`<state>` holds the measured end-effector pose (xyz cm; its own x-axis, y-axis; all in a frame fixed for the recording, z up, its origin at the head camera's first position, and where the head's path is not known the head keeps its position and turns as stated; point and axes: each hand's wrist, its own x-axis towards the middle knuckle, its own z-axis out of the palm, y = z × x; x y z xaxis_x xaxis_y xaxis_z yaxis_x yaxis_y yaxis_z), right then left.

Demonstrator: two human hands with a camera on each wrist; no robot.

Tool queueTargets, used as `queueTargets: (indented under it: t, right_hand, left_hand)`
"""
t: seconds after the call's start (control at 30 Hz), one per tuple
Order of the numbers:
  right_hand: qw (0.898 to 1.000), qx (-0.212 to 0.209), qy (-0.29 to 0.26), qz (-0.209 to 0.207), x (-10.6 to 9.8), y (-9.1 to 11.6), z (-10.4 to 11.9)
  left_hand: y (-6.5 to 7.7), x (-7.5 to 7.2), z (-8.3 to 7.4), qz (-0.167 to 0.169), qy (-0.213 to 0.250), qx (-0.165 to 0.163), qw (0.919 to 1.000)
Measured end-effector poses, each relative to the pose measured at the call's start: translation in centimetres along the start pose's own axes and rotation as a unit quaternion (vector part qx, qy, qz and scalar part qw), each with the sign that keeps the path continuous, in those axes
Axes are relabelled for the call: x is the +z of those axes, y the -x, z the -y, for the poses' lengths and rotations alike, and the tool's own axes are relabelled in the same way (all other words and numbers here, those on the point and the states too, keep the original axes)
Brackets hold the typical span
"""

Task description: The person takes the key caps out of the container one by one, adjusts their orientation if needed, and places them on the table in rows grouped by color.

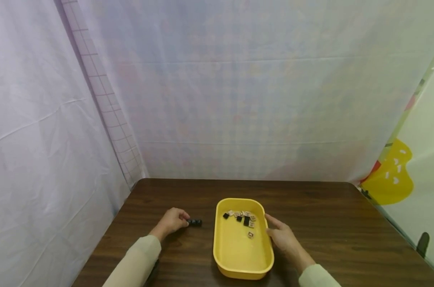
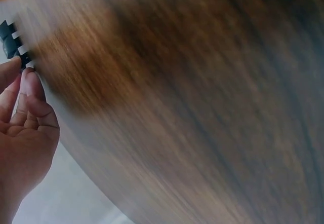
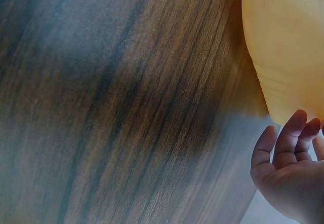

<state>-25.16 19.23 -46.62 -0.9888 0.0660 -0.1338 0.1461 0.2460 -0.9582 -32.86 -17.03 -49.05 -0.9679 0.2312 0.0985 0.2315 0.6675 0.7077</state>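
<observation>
I've got my left hand [image 1: 172,221] end-pinching probably light, hard black blocks [image 1: 195,222], right hand [image 1: 286,239] loose-fingered against the yellow tub [image 1: 238,255].

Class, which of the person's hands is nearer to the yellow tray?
Right. The right hand touches the yellow tray at its right side; the left hand is apart, left of it, pinching a row of black pieces.

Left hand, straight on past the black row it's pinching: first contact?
Probably the tub, on its left side. Table lies between it and the black row the left hand pinches; depth is uncertain.
</observation>
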Motion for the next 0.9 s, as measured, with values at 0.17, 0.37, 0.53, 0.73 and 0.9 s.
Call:
queueTargets:
  t: [0.17, 0.37, 0.53, 0.73, 0.9]
  right_hand:
    - [1.0, 0.001, 0.003, 0.001, 0.0, 0.0, 0.0]
    - [1.0, 0.004, 0.003, -0.004, 0.0, -0.1, 0.0]
    - [1.0, 0.006, 0.007, -0.004, -0.1, -0.2, 0.0]
    - [1.0, 0.004, 0.011, -0.002, -0.1, -0.1, 0.0]
    - [1.0, 0.004, 0.004, -0.005, 0.0, 0.0, 0.0]
  left_hand:
    - [0.0, 0.0, -0.1, -0.001, -0.004, -0.001, 1.0]
    - [0.0, -0.5, -0.4, -0.004, -0.005, -0.018, 0.9998]
    - [-0.6, -1.1, -0.9, -0.023, 0.004, -0.016, 0.9996]
    - [-1.6, -1.3, -2.9, -0.03, 0.02, -0.006, 0.9993]
    - [-2.6, -0.7, -5.4, -0.03, 0.035, -0.001, 0.9989]
